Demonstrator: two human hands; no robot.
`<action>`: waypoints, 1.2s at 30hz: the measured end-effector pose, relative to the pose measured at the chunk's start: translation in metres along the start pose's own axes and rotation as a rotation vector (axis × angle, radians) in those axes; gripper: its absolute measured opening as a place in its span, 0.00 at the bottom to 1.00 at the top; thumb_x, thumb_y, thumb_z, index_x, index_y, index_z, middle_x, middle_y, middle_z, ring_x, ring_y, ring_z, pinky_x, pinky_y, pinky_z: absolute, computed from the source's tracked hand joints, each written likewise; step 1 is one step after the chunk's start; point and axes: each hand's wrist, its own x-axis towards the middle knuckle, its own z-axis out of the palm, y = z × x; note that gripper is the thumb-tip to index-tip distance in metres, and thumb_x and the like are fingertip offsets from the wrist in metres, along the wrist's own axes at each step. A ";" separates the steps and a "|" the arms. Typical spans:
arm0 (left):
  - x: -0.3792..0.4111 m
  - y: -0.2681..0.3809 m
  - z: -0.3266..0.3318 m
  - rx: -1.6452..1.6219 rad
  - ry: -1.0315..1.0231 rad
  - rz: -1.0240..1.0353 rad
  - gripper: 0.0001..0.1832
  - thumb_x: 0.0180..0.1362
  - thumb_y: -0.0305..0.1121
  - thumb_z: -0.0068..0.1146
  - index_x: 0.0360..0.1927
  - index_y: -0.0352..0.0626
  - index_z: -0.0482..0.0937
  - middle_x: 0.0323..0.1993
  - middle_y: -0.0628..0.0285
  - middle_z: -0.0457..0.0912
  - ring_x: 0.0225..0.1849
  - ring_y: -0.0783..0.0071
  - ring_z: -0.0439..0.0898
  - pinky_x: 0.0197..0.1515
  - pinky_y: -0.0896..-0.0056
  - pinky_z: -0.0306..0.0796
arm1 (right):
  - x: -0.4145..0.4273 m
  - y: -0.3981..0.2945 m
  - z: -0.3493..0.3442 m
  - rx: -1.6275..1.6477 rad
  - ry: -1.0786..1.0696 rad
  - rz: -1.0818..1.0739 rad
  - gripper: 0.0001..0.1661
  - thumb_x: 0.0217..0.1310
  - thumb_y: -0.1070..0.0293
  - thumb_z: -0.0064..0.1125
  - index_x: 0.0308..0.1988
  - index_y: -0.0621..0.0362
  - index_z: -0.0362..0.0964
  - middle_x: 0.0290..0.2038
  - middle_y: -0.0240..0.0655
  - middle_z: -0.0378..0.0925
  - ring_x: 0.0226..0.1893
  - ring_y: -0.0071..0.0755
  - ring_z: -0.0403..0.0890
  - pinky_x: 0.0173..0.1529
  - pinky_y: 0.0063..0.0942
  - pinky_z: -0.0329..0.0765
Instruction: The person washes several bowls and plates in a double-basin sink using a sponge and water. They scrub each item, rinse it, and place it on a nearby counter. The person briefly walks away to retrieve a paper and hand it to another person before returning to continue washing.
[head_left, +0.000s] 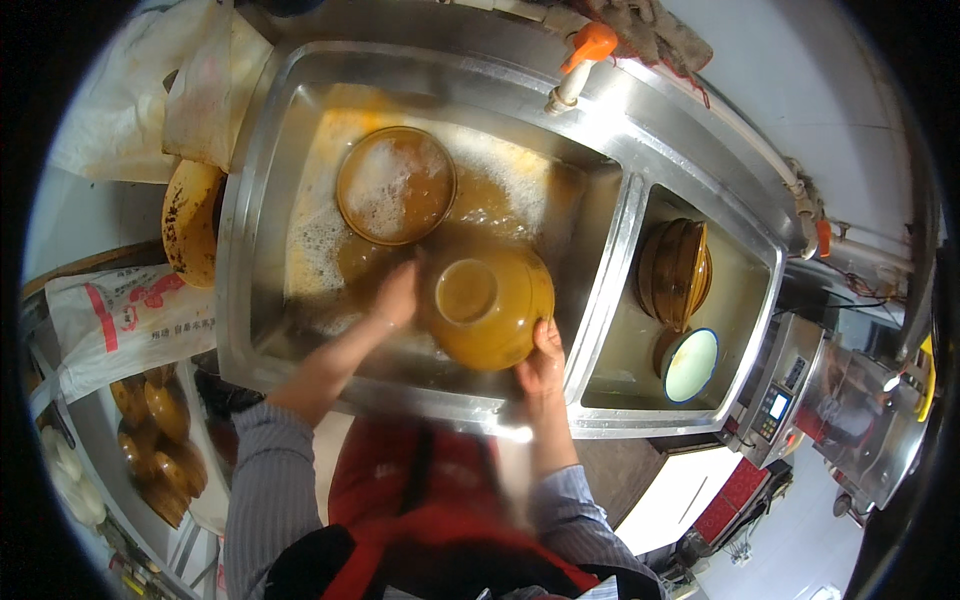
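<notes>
A large yellow-brown bowl (502, 307) is tilted over the left sink basin (600, 225), its round foot turned up towards me. My right hand (544, 356) grips the bowl at its lower right edge. Blurred by motion, my left hand (397, 296) is beside the bowl's left side; its fingertips are hard to make out, and whether it holds anything is unclear. Behind it, a round brown bowl (396, 185) sits in the sudsy water (502, 161), with foam inside its rim.
Stacked brown bowls (671, 274) and a pale green, blue-rimmed bowl (691, 365) are in the right basin (622, 386). An orange-handled tap (590, 45) is at the back rim. Several brown bowls (161, 435) and a printed plastic bag (135, 322) are at left; a digital-panel machine (780, 397) is at right.
</notes>
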 end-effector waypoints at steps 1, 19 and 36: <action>0.000 0.000 -0.005 0.172 -0.149 0.061 0.16 0.57 0.34 0.45 0.48 0.41 0.73 0.54 0.51 0.69 0.52 0.53 0.69 0.52 0.60 0.65 | 0.002 -0.001 0.003 -0.055 0.032 -0.002 0.26 0.54 0.64 0.58 0.52 0.57 0.62 0.49 0.33 0.71 0.51 0.35 0.70 0.55 0.34 0.66; -0.034 0.152 -0.001 0.106 0.152 0.569 0.14 0.58 0.39 0.44 0.46 0.59 0.76 0.63 0.70 0.59 0.64 0.53 0.54 0.65 0.48 0.45 | 0.008 0.007 0.028 -0.614 0.138 0.117 0.18 0.56 0.82 0.43 0.48 0.65 0.65 0.41 0.36 0.74 0.39 0.27 0.73 0.45 0.26 0.71; -0.017 0.095 0.040 -0.996 0.283 -0.068 0.24 0.64 0.46 0.33 0.58 0.41 0.62 0.59 0.60 0.64 0.58 0.68 0.64 0.60 0.66 0.58 | 0.024 -0.004 0.040 0.013 0.119 -0.094 0.20 0.55 0.77 0.52 0.49 0.63 0.63 0.46 0.37 0.72 0.48 0.35 0.71 0.55 0.33 0.66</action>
